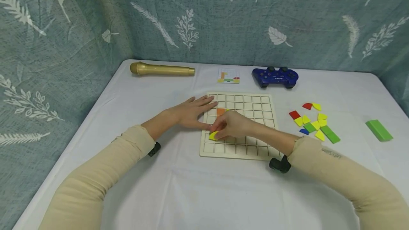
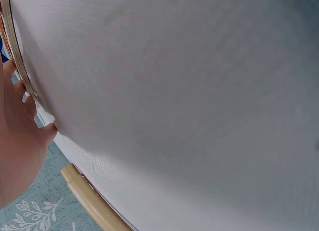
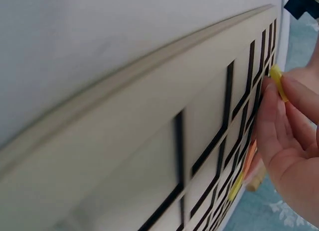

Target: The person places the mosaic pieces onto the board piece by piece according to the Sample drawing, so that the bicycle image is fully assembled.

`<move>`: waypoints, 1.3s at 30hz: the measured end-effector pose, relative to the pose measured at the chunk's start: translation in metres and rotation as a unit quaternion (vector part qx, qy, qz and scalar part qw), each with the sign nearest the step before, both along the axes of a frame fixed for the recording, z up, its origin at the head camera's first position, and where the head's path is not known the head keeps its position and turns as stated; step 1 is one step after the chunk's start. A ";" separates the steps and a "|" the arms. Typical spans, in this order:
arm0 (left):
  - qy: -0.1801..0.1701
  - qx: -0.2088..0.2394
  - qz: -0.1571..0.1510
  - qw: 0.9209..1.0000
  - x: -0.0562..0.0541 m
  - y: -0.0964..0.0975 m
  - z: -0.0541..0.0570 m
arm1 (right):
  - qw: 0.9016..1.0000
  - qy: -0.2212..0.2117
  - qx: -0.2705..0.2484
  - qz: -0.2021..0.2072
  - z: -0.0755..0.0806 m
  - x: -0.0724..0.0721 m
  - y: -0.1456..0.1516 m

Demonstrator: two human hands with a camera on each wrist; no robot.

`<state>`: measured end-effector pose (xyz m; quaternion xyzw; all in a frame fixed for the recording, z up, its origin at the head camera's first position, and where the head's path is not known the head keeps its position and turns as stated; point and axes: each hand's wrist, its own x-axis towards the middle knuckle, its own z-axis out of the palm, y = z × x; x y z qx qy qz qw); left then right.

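A pale wooden grid board point(image 1: 267, 107) lies on the white cloth. My right hand point(image 1: 234, 125) reaches across it and pinches a yellow piece with a curved edge point(image 1: 213, 136) over the lower-left squares. The right wrist view shows this yellow piece point(image 3: 278, 81) between thumb and fingertips, tilted against the grid. With fingers spread, my left hand point(image 1: 193, 112) rests at the board's left edge. An orange square point(image 1: 221, 111) sits on the board, with a bit of yellow beside it, partly hidden by the right hand.
Right of the board lie several loose yellow, red, green and blue pieces point(image 1: 315, 125). A green block point(image 1: 379, 130) is farther right. Behind the board are a gold microphone point(image 1: 162, 69), a small pattern card point(image 1: 228, 76) and a blue game controller point(image 1: 275, 77).
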<state>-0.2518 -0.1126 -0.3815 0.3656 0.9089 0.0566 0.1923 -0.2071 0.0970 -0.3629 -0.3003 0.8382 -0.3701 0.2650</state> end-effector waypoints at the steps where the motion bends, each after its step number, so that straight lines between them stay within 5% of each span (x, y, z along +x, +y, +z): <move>1: 0.001 -0.001 -0.001 1.000 0.000 0.000 0.000 | 1.000 0.005 0.002 0.004 0.000 0.000 -0.002; 13: 0.001 -0.007 -0.004 1.000 -0.001 0.002 0.001 | 0.999 0.045 -0.018 0.007 0.003 0.002 -0.006; 39: 0.001 -0.009 -0.012 1.000 -0.001 0.000 0.002 | 0.991 -0.124 -0.049 0.010 0.007 -0.005 -0.004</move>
